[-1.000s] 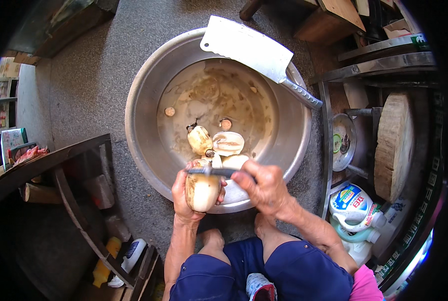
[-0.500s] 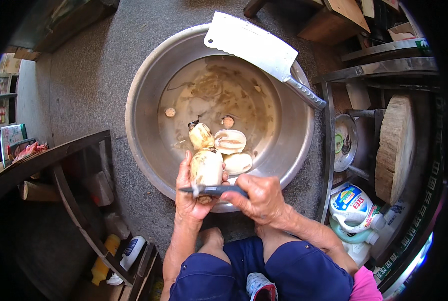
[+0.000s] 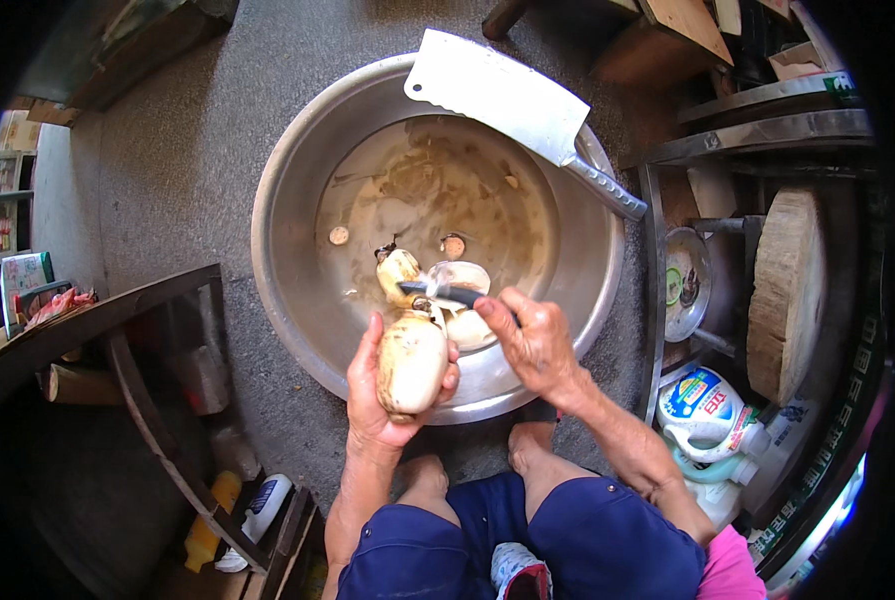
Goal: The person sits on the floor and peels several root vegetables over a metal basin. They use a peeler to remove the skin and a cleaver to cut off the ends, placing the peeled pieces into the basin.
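My left hand [image 3: 369, 388], palm up, cradles a pale lotus root [image 3: 412, 365] with some brown skin showing on it. In my right hand [image 3: 537, 352] is a black-handled peeler [image 3: 457, 294], held just beyond the root's far end, where a thin pale strip hangs. A wide metal basin [image 3: 270, 215] of murky water lies in front of me. Inside it rest another lotus root piece [image 3: 397, 272] with a dark end, a cut pale piece [image 3: 462, 275] partly behind the peeler, and a small round slice [image 3: 453, 246]. A second slice [image 3: 339, 235] lies farther left.
A large cleaver [image 3: 502, 92] lies across the basin's far right rim, its handle sticking outward. Right of the basin, a metal rack [image 3: 651, 290] holds a thick wooden chopping block [image 3: 782, 295] and detergent bottles [image 3: 702, 405]. A dark wooden shelf [image 3: 137, 305] stands at left.
My right hand has moved the peeler away from me, from the lotus root's near end to past its far end. The root now shows its full length, tilted slightly.
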The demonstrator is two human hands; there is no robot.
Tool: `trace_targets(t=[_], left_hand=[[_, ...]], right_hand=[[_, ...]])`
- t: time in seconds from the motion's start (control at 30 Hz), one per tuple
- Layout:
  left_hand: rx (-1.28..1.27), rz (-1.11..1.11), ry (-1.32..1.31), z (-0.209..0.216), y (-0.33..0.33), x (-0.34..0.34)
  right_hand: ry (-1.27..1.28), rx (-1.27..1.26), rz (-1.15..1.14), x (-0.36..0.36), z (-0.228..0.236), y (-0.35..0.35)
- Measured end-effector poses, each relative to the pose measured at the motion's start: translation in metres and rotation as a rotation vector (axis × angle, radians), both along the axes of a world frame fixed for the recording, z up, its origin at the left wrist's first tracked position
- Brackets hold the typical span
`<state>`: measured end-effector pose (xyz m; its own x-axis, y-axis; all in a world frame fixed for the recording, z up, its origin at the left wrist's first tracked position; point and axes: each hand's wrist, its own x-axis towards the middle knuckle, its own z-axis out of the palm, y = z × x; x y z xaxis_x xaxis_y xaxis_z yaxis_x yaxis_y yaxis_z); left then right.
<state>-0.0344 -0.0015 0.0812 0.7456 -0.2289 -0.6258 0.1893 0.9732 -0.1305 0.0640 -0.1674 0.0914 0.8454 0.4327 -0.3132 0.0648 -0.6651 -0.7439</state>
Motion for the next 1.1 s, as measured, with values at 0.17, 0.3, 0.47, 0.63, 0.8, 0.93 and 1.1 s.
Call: trace_targets(t=[0.17, 0.3, 0.47, 0.63, 0.8, 0.93, 1.1], left_hand=[[0.11, 0.015, 0.02, -0.014, 0.001, -0.007], [0.13, 0.025, -0.151, -0.019, 0.0, -0.021], [0.19, -0.029, -0.104, -0.008, -0.002, -0.009], [0.169, -0.018, -0.036, -0.009, -0.002, -0.007], [0.179, 0.041, 0.007, -0.013, -0.003, -0.014], [0.137, -0.03, -0.038, -0.01, -0.004, -0.009], [-0.009, 0.064, 0.118, -0.011, 0.001, -0.004]], right_hand=[[-0.069, 0.147, 0.211, -0.028, 0.031, 0.011], [-0.154, 0.042, 0.153, -0.02, 0.005, 0.007], [0.06, -0.034, -0.041, 0.0, -0.006, -0.008], [0.146, 0.177, 0.049, -0.017, 0.019, 0.0], [-0.102, 0.13, 0.098, -0.028, 0.002, 0.005], [0.067, -0.022, -0.043, -0.002, -0.01, -0.008], [-0.124, 0.132, 0.161, -0.03, 0.01, -0.003]])
